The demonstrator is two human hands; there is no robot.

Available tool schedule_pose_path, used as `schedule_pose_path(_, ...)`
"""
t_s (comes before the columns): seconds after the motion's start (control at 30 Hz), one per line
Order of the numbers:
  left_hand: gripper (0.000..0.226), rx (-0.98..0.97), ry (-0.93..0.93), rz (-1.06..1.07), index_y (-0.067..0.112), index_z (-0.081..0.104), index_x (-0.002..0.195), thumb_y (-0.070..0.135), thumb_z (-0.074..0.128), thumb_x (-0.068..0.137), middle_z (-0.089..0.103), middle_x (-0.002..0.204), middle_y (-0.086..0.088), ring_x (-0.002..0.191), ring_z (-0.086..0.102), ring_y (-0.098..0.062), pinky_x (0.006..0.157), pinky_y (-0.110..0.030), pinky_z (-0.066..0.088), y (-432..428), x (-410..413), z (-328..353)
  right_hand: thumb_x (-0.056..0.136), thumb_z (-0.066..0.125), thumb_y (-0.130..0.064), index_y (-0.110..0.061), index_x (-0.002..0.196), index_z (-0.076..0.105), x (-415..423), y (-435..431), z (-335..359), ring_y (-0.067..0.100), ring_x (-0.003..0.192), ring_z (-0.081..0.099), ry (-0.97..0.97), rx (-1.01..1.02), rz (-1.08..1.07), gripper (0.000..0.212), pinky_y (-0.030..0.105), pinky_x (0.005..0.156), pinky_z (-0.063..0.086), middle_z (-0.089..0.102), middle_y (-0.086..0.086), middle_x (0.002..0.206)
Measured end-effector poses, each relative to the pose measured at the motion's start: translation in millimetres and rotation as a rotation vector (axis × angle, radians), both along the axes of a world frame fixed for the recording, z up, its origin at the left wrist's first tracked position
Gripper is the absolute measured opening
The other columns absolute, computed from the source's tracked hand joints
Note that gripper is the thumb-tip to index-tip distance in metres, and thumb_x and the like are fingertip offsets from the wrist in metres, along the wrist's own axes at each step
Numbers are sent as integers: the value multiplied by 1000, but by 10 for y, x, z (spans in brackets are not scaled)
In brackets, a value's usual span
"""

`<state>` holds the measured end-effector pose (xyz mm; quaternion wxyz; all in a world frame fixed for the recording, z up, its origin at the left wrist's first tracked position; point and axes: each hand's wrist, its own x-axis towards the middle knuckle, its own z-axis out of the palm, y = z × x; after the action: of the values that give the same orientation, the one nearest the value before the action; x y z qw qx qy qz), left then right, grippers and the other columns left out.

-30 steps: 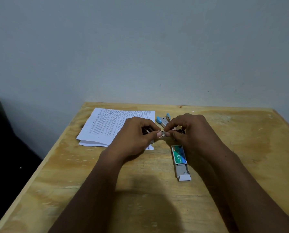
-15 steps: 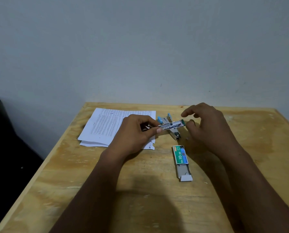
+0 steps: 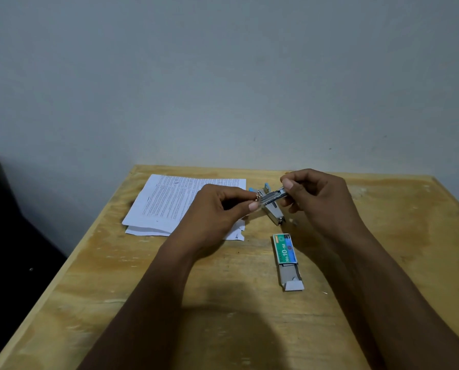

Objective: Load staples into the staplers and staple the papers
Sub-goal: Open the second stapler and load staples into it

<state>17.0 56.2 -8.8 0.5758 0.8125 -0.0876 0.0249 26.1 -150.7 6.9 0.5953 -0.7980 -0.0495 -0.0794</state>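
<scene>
— What have you got in your hands?

— A small silver metal stapler (image 3: 272, 196), lifted clear of the pale plywood desk (image 3: 383, 236). My left hand (image 3: 217, 212) pinches its left end between thumb and forefinger, grip clamped on it. My right hand (image 3: 319, 198) pinches the other end the same way, thumb on top, so both grips are closed on the one stapler.

— Is it open?

— It looks opened out, with a ribbed metal channel running between my hands. Whether staples sit in it is too fine for me to tell.

— And the other stapler?

— A second stapler with light blue plastic ends (image 3: 269, 206) lies on the desk just beneath and behind the one I hold, its metal nose angled toward me. My hands cover part of it.

— Where are the papers?

— The stack of white printed sheets (image 3: 169, 201) lies flat on the desk to the left, its right edge under my left hand, the bottom sheets fanned out a little.

— The staples?

— The green and blue cardboard staple box marked No.10-1M (image 3: 285, 249) lies near me, to the right of centre, apart from the papers. Its grey inner tray (image 3: 291, 276) is slid out toward me, end flap open.
</scene>
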Motion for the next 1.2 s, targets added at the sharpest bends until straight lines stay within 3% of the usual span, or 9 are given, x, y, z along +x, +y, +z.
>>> schedule_pose_path(0.17, 17, -85, -37, 17, 33, 80, 83, 19, 86, 78, 77, 85, 9, 78, 68, -16, 74, -34, 57, -32, 4, -16, 95, 64, -17, -21, 95, 72, -44, 64, 23, 14, 74, 72, -58, 53, 14, 10, 26, 67, 61, 75, -1, 81)
schedule_pose_path(0.3, 20, -77, -129, 56, 30, 81, 99, 22, 85, 81, 79, 96, 12, 88, 74, -15, 83, -38, 62, -62, -16, -14, 95, 64, -21, -22, 96, 73, -35, 54, 39, 14, 71, 74, -27, 72, -43, 9, 44, 69, 63, 75, -1, 78)
schedule_pose_path(0.4, 14, 17, -247, 141, 29, 80, 99, 28, 81, 85, 78, 92, 16, 79, 73, -12, 74, -30, 62, -121, -45, -44, 95, 65, -24, -20, 96, 74, -30, 46, 39, 15, 68, 74, 4, 80, -70, 10, 52, 69, 62, 75, 0, 74)
schedule_pose_path(0.5, 12, 153, -374, 173, 28, 75, 104, 29, 75, 92, 72, 90, 20, 81, 69, -5, 67, -15, 56, -170, -74, -49, 96, 64, -23, -18, 96, 74, -32, 61, 42, 11, 64, 72, -5, 80, -107, 11, 47, 67, 63, 75, 0, 74)
schedule_pose_path(0.57, 12, 196, -400, 158, 26, 75, 104, 29, 73, 93, 73, 92, 17, 82, 68, -4, 67, -14, 54, -189, -72, -52, 96, 64, -22, -18, 96, 74, -23, 67, 32, 10, 63, 71, -7, 80, -130, 11, 46, 66, 63, 74, 0, 75)
schedule_pose_path(0.7, 16, 233, -470, 169, 25, 80, 105, 30, 76, 90, 76, 93, 14, 78, 67, -5, 67, -20, 55, -143, -45, -76, 96, 64, -20, -14, 96, 75, -7, 89, -10, 13, 64, 70, 97, 147, -95, 13, 42, 65, 62, 76, 7, 78)
schedule_pose_path(0.87, 18, 272, -527, 192, 26, 81, 103, 35, 77, 88, 77, 90, 11, 77, 69, -10, 64, -41, 58, -28, 27, -119, 94, 63, -11, -14, 97, 75, -10, 135, -36, 14, 63, 61, 232, 210, 15, 14, 32, 65, 52, 71, 6, 72)
schedule_pose_path(1.07, 19, 357, -586, 152, 27, 82, 104, 34, 79, 87, 76, 89, 10, 78, 69, -10, 64, -40, 58, -83, 0, -88, 87, 59, -6, -17, 94, 74, -2, 204, -87, 7, 51, 49, 270, 253, -19, 20, 33, 61, 43, 58, -10, 54)
schedule_pose_path(1.2, 22, 389, -585, 119, 26, 81, 107, 35, 77, 88, 76, 92, 10, 80, 68, -8, 66, -38, 59, -124, -28, -80, 88, 58, -12, -17, 88, 74, 3, 221, -101, 12, 57, 48, 249, 265, -82, 17, 35, 63, 41, 57, -12, 52)
